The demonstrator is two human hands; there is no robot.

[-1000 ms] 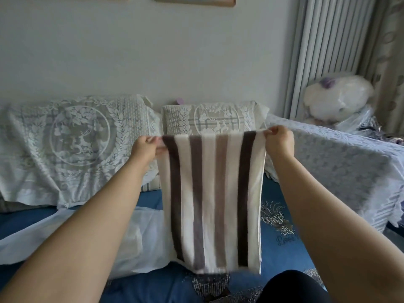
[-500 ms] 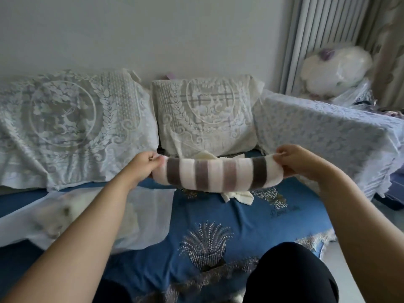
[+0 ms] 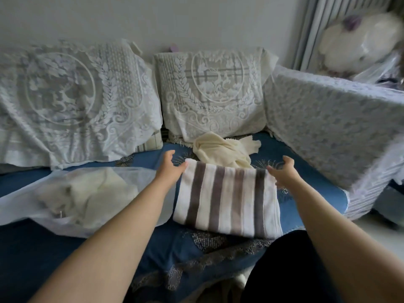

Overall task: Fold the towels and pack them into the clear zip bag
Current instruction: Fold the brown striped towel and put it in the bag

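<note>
A brown-and-white striped towel [image 3: 227, 199] lies folded flat on the blue sofa seat [image 3: 310, 193]. My left hand [image 3: 170, 166] is at its far left corner, fingers spread, touching the edge. My right hand [image 3: 285, 172] hovers by its far right corner, fingers apart, holding nothing. A crumpled cream towel [image 3: 220, 149] lies just behind the striped one. The clear zip bag [image 3: 76, 193] lies flat to the left with a white towel [image 3: 87, 193] inside it.
Two lace-covered cushions [image 3: 72, 101] [image 3: 214, 95] stand against the wall behind. A lace-covered armrest [image 3: 332, 127] borders the seat on the right. A plush toy in plastic wrap [image 3: 358, 40] sits at the far right. My dark-clad knee [image 3: 282, 265] is at the bottom.
The striped towel hung stretched between both hands, was then folded over, and now lies flat on the seat. Both hands have let go and opened.
</note>
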